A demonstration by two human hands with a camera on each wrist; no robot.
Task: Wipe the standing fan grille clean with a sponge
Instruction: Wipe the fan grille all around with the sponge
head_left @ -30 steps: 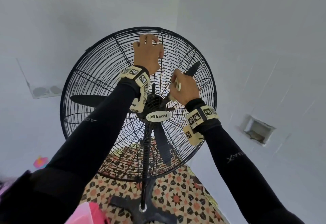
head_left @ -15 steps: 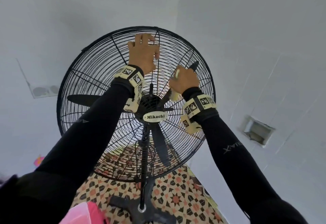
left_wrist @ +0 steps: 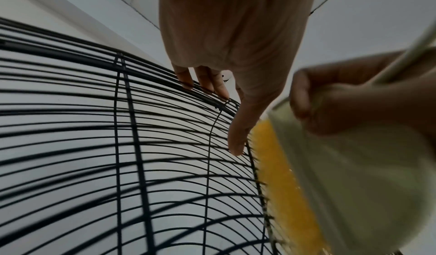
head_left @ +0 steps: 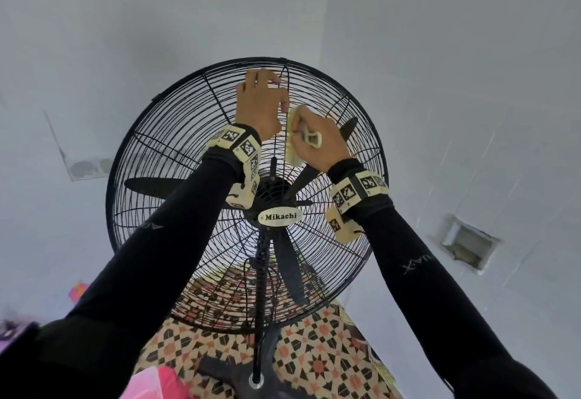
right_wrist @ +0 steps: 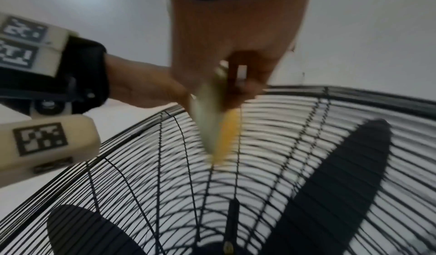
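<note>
Head view: your left hand (head_left: pixel 258 106) is up at the top of the fan grille (head_left: pixel 176 134), fingers hooked over the upper wires just inside the rim, so it grips the grille. Your right hand (head_left: pixel 317 140) sits just beside it, lower and to its right, curled round the sponge (head_left: pixel 290 144). The sponge has a pale plastic handle (head_left: pixel 311 138) that sticks out over your knuckles. Its yellow edge lies against the wires between your two hands. Below your wrists is the hub badge (head_left: pixel 276 216) reading "Mikachi". Black blades (head_left: pixel 154 187) show behind the wires. The pole (head_left: pixel 260 291) runs down to the base over patterned floor tiles (head_left: pixel 314 364).

Left wrist view: left hand (left_wrist: pixel 233 40) reaches to the rim, fingertips (left_wrist: pixel 207 83) curled on the outer wires, thumb lying straight along the grille (left_wrist: pixel 106 147). Just right of the thumb, the sponge (left_wrist: pixel 280 175) presses its yellow face onto the wires, pale backing outward. Right hand (left_wrist: pixel 349 94) clamps the backing from above.

Right wrist view: blurred. Right hand (right_wrist: pixel 235 40) fingers close on the handle, sponge (right_wrist: pixel 221 128) hanging edge-on below them, its yellow side touching the grille (right_wrist: pixel 271 165). Left hand (right_wrist: pixel 141 87) comes in from the left and holds the rim beside it. Two blades (right_wrist: pixel 339 175) are behind the wires, below the hand.
</note>
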